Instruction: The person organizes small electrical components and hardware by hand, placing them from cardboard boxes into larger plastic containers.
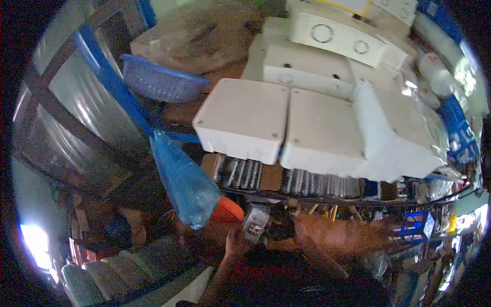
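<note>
Below white boxes point(243, 110), the left hand point(235, 242) is gripping a clear packet point(257, 221) with curled fingers, probably steadying it, the right hand's point(303, 231) hold being too dim to tell.

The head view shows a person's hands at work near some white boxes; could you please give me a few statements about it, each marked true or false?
1. The left hand holds a small grey box. True.
2. A blue basket is left of the white boxes in the picture. True.
3. The right hand rests on top of the white boxes. False: it is below them in the picture, to the right of the small grey box.
4. A blue plastic bag hides part of an orange-red container. True.
5. The blue plastic bag lies inside the blue basket. False: it is outside, lower in the picture.
</note>
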A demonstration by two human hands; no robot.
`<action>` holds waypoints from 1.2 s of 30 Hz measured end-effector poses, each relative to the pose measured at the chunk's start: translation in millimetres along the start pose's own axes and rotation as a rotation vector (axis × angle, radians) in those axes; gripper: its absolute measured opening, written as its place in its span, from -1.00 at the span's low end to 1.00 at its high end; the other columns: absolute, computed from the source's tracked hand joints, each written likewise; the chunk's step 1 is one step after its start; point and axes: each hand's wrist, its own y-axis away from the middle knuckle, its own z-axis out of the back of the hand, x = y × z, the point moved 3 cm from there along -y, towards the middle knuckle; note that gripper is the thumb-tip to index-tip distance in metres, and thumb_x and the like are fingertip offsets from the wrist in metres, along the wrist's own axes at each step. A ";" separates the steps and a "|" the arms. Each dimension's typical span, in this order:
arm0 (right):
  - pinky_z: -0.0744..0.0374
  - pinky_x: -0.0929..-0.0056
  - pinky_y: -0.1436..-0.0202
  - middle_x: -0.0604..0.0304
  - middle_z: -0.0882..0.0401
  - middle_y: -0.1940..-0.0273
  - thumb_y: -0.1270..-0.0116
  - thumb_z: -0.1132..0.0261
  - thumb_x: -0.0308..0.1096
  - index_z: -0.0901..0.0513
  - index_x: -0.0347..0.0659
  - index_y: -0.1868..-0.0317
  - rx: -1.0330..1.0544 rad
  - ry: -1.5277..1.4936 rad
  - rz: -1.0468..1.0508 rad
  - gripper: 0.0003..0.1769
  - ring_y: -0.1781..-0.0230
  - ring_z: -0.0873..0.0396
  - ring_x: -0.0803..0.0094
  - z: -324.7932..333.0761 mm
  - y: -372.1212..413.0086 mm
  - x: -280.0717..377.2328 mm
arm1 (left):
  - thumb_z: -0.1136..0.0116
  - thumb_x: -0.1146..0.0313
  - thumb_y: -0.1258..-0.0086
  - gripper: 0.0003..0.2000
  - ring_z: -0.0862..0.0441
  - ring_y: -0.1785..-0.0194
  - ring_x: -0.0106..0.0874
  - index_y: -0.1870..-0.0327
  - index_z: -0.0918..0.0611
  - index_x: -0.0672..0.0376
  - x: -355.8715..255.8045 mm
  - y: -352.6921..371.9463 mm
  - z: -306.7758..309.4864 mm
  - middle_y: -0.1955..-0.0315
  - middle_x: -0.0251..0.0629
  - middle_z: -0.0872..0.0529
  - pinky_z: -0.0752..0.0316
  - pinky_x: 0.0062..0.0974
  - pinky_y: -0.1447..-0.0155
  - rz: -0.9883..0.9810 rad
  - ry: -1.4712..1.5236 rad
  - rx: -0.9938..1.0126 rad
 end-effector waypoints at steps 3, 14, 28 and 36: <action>-0.43 0.43 -0.13 0.19 -0.51 -0.02 -0.36 -0.12 -0.07 -0.38 -0.24 -0.18 -0.022 -0.680 -0.572 -0.49 -0.05 -0.45 0.38 21.4 20.2 20.5 | -0.20 0.15 -0.29 -0.50 -0.54 0.07 -0.24 -0.12 -0.40 0.31 28.0 -27.3 5.3 0.09 -0.14 -0.55 -0.46 -0.31 -0.01 -0.754 -1.782 0.058; -0.49 0.46 -0.02 0.15 -0.53 0.05 -0.10 -0.44 -0.34 -0.34 -0.31 -0.19 -0.355 -0.689 -0.604 -0.33 0.08 -0.50 0.43 110.2 117.2 -14.9 | -0.17 0.31 -0.29 -0.51 -0.50 -0.11 -0.32 -0.21 -0.34 0.22 135.2 28.6 -136.6 -0.05 -0.22 -0.53 -0.45 -0.31 -0.15 0.356 -0.589 0.363; -0.44 0.21 -0.05 0.07 -0.46 -0.11 -0.33 -0.11 -0.18 -0.50 -0.29 0.01 -0.520 -0.616 -0.365 -0.63 -0.08 -0.46 0.22 175.7 243.6 5.1 | 0.29 -0.17 -0.42 -0.42 -0.50 -0.12 -0.32 -0.29 -0.30 0.06 247.4 122.7 -178.6 -0.11 -0.26 -0.50 -0.44 -0.28 -0.16 0.517 -0.555 0.498; -0.41 0.09 -0.11 -0.13 -0.21 -0.29 -0.04 -0.27 -0.37 -0.51 -0.30 0.13 -0.205 0.397 0.002 -0.66 -0.32 -0.20 -0.05 157.0 284.5 31.6 | 0.16 -0.05 -0.44 -0.57 -0.56 0.03 -0.39 -0.08 -0.49 0.08 275.9 139.8 -148.1 0.06 -0.31 -0.60 -0.48 -0.39 -0.05 0.352 -0.521 0.185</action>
